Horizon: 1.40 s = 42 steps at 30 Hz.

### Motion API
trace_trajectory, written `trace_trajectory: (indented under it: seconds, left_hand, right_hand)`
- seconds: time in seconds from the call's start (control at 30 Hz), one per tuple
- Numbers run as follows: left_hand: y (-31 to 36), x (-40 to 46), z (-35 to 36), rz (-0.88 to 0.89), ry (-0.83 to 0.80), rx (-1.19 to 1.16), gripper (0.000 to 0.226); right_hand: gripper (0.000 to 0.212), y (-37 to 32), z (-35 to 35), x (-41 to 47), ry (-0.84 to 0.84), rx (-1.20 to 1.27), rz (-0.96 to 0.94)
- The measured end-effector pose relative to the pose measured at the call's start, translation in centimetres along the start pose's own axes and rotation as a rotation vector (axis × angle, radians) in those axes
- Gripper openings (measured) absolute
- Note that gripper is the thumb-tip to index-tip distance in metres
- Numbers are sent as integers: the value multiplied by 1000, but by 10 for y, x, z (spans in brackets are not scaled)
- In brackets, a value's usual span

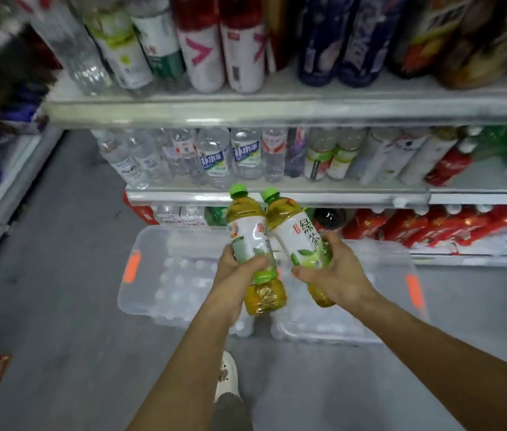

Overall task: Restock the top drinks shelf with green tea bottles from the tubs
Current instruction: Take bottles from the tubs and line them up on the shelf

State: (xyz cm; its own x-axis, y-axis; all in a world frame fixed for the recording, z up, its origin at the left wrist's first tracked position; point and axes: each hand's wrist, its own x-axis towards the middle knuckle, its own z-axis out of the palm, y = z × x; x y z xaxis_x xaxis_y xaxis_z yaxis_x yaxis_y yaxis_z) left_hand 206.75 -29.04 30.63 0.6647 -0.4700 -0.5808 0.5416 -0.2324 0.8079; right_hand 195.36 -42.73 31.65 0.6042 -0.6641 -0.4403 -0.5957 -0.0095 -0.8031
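Each hand, left hand and right hand, grips one green tea bottle above the tubs; next, lift both to the top shelf.

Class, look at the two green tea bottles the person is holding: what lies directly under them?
Under the left green tea bottle and right green tea bottle sit two clear plastic tubs on the floor, with rows of pale bottle caps showing. The hands and bottles cover the tubs' middle.
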Motion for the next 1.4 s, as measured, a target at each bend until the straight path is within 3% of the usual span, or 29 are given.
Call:
trace_trajectory:
  seconds: [0.2, 0.33, 0.5, 0.67, 0.9, 1.17, 1.4]
  left_hand:
    - [39, -91, 122, 147, -32, -13, 53]
    - [59, -151, 190, 264, -67, 82, 47]
    - [92, -216, 272, 367, -154, 147, 67]
    - [127, -256, 345, 493, -264, 209, 55]
    - [161, -281, 434, 612, -422, 239, 44]
    - [187, -265, 557, 740, -509, 260, 56]
    - [209, -247, 687, 740, -533, 153, 58]
  right_hand:
    - [41, -7, -151, -72, 58, 56, -49]
    - [51, -10, -246, -129, 135, 74, -128]
    - [62, -15, -335, -181, 308, 28, -193]
    - [61, -30, -406, -216, 418, 48, -291]
    - [43, -36, -498, -227, 534, 87, -363]
    - [53, -38, -606, -197, 678, 73, -430]
    - [53, -44, -742, -148, 734, -1, -458]
